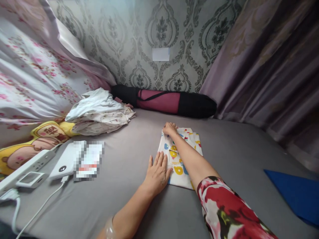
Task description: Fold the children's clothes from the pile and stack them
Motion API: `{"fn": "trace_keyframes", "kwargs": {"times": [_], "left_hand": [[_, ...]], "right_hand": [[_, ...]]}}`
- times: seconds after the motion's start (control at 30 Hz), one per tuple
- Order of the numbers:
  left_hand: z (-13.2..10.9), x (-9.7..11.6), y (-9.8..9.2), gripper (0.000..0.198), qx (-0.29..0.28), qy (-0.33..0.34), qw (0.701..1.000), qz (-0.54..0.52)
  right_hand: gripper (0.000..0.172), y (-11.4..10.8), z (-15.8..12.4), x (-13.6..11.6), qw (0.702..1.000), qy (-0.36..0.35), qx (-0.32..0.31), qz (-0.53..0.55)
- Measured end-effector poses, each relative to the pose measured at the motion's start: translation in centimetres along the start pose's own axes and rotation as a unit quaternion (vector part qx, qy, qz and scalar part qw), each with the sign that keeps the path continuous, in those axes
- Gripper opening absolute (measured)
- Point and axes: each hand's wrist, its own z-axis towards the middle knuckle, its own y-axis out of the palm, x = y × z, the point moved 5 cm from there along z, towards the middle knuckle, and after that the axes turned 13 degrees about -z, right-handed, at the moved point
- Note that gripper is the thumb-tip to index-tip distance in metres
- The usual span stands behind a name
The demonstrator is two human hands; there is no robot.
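A small folded white cloth printed with yellow, blue and red shapes lies on the grey bed sheet. My left hand lies flat on the cloth's near left edge with the fingers stretched out. My right hand reaches across to the cloth's far left corner, its fingers curled down onto the fabric. My right arm, in a red flowered sleeve, crosses over the cloth.
A heap of pale clothes sits at the back left, beside a yellow cartoon pillow. A rolled pink mat in a black bag lies against the wall. A power strip, a white power bank and cables lie left. Blue fabric lies right.
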Motion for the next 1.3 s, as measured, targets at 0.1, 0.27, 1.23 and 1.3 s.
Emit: {"fn": "trace_keyframes", "kwargs": {"times": [0.1, 0.27, 1.23, 1.3], "left_hand": [[0.0, -0.1, 0.2, 0.062, 0.002, -0.001, 1.0, 0.0], [0.0, -0.1, 0.1, 0.061, -0.001, -0.002, 1.0, 0.0], [0.1, 0.4, -0.8, 0.058, 0.021, 0.01, 1.0, -0.001], [0.2, 0.5, -0.8, 0.055, 0.023, 0.011, 1.0, 0.005]], "right_hand": [[0.028, 0.0, 0.2, 0.1, 1.0, -0.007, 0.004, 0.005], [0.023, 0.0, 0.0, 0.3, 0.999, -0.019, 0.026, 0.015], [0.042, 0.0, -4.2, -0.5, 0.982, -0.145, 0.12, -0.005], [0.047, 0.5, -5.4, -1.1, 0.978, -0.178, 0.105, -0.022]]}}
